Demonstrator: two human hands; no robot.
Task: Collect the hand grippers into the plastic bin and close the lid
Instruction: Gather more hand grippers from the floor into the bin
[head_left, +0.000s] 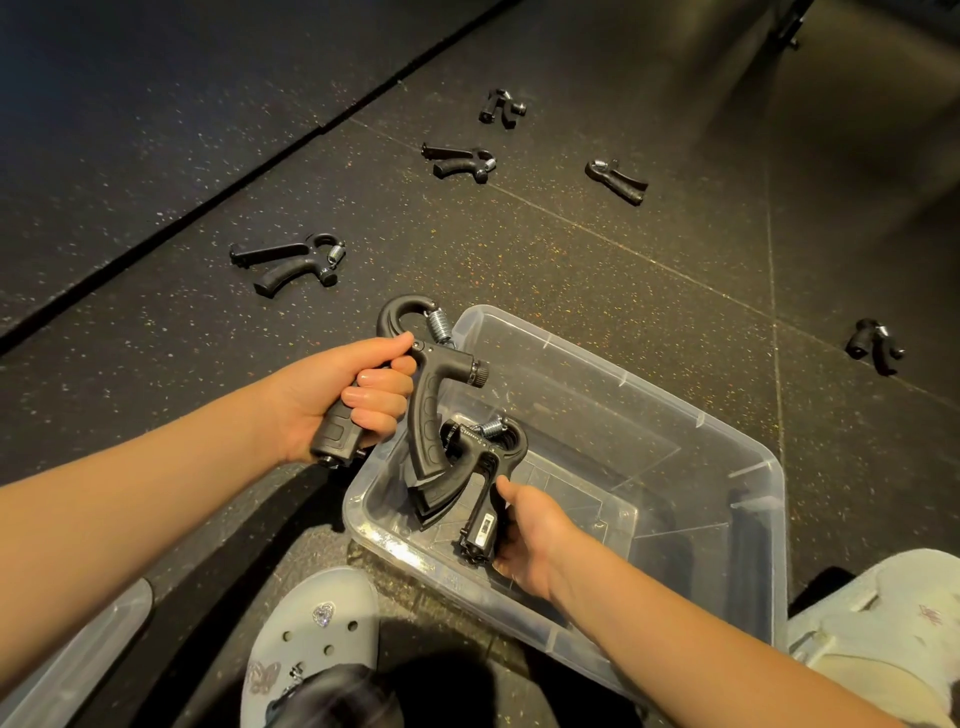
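Left hand (343, 395) curled tight round one handle of hand gripper (431, 395), held above plastic bin (753, 483) left rim, other handle dipping inside. Right hand (530, 535) inside bin by near wall, fingers wrapped on handle of second gripper (485, 467). Four loose grippers (460, 161) on floor (571, 260) beyond bin; fifth gripper (875, 343) right of bin.

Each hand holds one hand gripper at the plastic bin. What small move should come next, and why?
Probably open the right hand and leave the right-hand gripper in the plastic bin: it is already low between the walls. The left hand grips the left-hand gripper only partly over the rim, and others, like the nearest floor gripper, lie outside.
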